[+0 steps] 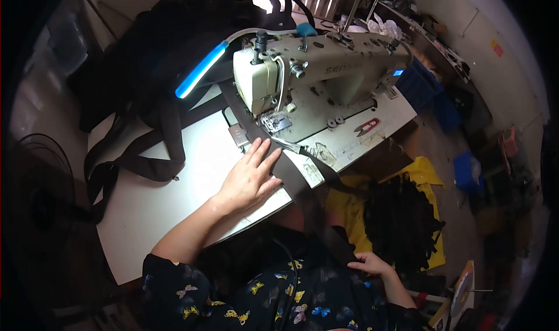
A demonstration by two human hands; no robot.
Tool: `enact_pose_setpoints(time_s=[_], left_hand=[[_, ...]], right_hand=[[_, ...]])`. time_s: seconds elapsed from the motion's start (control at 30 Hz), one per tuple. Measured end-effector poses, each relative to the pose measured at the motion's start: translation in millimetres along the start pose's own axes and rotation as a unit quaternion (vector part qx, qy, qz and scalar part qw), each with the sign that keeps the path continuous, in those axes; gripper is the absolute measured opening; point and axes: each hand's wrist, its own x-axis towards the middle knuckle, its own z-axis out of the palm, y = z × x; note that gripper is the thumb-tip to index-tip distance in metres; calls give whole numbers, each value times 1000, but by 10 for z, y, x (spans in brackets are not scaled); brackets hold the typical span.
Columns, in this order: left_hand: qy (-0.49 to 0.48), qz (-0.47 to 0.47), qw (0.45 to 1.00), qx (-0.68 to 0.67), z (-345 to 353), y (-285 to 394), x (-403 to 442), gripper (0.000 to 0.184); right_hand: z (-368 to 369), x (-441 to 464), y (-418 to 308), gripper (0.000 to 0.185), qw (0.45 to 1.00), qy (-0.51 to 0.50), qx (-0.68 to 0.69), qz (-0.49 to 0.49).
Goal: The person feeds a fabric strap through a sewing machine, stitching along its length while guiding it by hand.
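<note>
My left hand (247,176) lies flat with fingers stretched out on a dark fabric strip (288,176), just in front of the sewing machine (326,63). The strip runs under the needle area and presser foot (273,121), then drops over the table's front edge to my lap. Down at the right, my right hand (372,265) is closed at the edge of the hanging strip, thumb and fingers together; part of the grip is hidden. A second narrow dark strip (323,167) feeds through a metal folder (286,144) beside the foot.
On the white table (140,214) lie looped dark straps (154,165), red thread snips (368,125) and bobbins (336,122). A lit lamp (201,69) hangs beside the machine head. Dark cloth is heaped behind. A black pile (402,220) rests on yellow sheeting; a fan (43,197) stands left.
</note>
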Motion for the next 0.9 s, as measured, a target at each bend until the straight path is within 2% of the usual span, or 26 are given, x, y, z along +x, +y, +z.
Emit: enact_pose_setpoints(time_s=[0.2,0.27,0.3,0.33,0.4,0.43,0.47,0.53,0.57,0.6,0.67,0.7,0.73,0.8,0.87,0.9], left_hand=[[4,-1,1000,3,5,-2,-10,63],[-1,0,1000,8,-4,3,-8,62],[-9,-2,1000,9,-31,21,-1,61],[-7,-2,1000,11,-26,16,-1,61],[-2,2,1000,16,8,-3,-13,62],[-4,0,1000,16,9,-3,-13,62],[-2,0,1000,18,6,-5,-14,62],[-18,-14,1000,-2,6,-3,-17,64],[-17,-15,1000,-1,9,-2,-21,64],[-14,-12,1000,0,11,-5,-24,65],[-11,-10,1000,2,20,-5,-27,65],[-1,-8,1000,5,30,-4,-26,65],[8,-5,1000,7,43,-5,-29,65],[10,2,1000,-10,68,-41,-25,65],[31,8,999,-31,32,-63,-10,67],[58,0,998,14,-51,-109,4,68]], right_hand=[[40,209,254,26,996,5,27,-87],[152,227,153,29,986,50,66,-142],[227,235,107,44,978,76,102,-164],[274,221,17,44,978,76,101,-166],[326,212,-107,60,964,106,54,-237],[344,238,-138,75,964,99,63,-237],[378,255,-173,75,964,98,62,-239],[462,304,-290,79,935,172,-73,-300],[485,355,-410,92,898,194,-154,-363],[540,356,-526,92,898,193,-155,-363],[722,268,-868,97,860,280,-233,-357],[764,292,-960,101,842,306,-292,-335],[804,342,-1033,101,843,305,-292,-335],[881,451,-1169,101,784,354,-376,-345],[943,490,-1318,100,772,362,-384,-353],[957,507,-1369,98,767,371,-385,-355]])
